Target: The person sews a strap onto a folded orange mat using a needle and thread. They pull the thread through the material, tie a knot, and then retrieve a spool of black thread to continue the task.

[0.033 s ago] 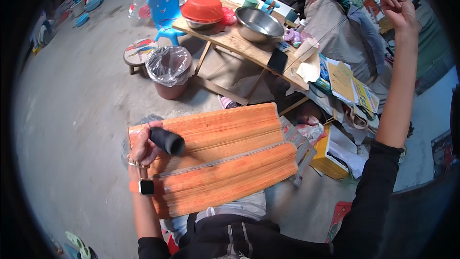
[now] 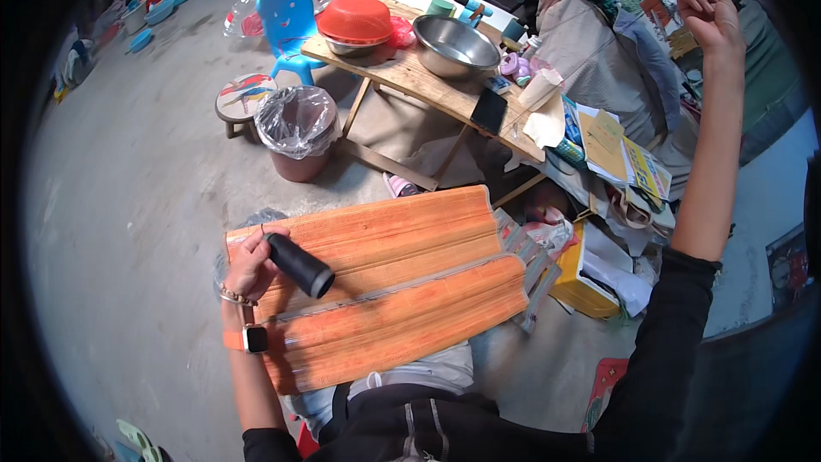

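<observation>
My left hand [image 2: 252,265] grips a black cylindrical spool of thread [image 2: 301,267] by its upper end, tilted over an orange ridged, folded mat [image 2: 389,312] that lies across my lap. My right hand [image 2: 708,13] is raised high at the upper right, fingers curled together on a thin dark thread [image 2: 633,13], which runs down leftward from it and is hard to follow against the clutter.
Ahead stands a wooden table [image 2: 398,68] with a red basin [image 2: 355,15], steel bowl [image 2: 453,43] and black phone. A lined bin [image 2: 299,167], blue chair [image 2: 289,26] and round stool [image 2: 244,98] are left of it. A yellow box [image 2: 581,287] is at right.
The black spool has swung so its lower end sits further right and down. My left hand has shifted slightly left; my right hand stays raised.
</observation>
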Demonstrator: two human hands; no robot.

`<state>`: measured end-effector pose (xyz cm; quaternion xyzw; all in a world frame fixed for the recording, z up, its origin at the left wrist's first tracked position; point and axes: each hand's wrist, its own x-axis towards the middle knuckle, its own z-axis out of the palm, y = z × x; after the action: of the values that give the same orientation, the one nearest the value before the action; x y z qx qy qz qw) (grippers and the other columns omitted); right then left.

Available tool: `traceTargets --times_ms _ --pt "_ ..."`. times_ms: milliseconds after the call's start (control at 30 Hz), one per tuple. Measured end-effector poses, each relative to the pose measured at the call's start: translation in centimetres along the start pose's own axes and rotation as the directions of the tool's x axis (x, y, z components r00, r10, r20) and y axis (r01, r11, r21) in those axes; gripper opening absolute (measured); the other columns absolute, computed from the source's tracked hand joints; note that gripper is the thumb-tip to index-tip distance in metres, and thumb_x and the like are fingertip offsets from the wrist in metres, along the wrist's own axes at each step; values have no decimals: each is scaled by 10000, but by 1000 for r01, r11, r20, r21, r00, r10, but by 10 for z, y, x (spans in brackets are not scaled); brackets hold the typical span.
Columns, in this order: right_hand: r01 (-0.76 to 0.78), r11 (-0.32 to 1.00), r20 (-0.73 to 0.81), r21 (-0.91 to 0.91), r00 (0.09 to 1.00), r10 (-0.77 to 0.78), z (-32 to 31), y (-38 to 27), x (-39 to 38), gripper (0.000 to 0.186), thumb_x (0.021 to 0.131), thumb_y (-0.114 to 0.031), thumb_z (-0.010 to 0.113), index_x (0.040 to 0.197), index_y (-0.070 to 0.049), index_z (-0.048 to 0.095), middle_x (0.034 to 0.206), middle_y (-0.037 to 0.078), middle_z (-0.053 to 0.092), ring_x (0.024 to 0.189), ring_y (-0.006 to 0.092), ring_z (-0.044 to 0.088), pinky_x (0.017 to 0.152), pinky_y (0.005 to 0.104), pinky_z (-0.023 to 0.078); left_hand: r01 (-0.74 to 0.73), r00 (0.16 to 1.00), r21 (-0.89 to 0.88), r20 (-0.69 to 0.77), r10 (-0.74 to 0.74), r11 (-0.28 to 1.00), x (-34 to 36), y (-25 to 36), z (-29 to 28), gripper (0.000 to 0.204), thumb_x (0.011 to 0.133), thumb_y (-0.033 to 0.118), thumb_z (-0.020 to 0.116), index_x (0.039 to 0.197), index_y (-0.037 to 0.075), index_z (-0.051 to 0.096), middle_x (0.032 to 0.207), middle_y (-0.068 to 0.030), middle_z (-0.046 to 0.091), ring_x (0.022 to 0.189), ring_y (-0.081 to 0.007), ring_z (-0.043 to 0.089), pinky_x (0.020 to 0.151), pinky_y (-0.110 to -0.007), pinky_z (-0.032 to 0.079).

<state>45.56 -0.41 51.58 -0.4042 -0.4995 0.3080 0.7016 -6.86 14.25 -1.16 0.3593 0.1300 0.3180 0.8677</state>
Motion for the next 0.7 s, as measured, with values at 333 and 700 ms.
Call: traceTargets --times_ms 333,700 --pt "130 990 -92 -52 987 -135 41 -10 -28 166 832 50 502 709 13 397 611 16 308 408 95 249 452 229 269 -123 871 -227 -492 -5 966 -4 18 -45 352 904 336 575 1013 2 556 878 -87 621 653 -134 628 614 -221 575" --pt "47 996 -229 -81 971 -65 -58 -29 -42 229 843 -32 504 663 -73 370 562 9 317 399 99 256 410 238 254 -298 872 -344 -479 107 890 -61 41 -101 386 923 364 534 1053 2 574 920 -97 645 767 -206 628 530 -219 521"
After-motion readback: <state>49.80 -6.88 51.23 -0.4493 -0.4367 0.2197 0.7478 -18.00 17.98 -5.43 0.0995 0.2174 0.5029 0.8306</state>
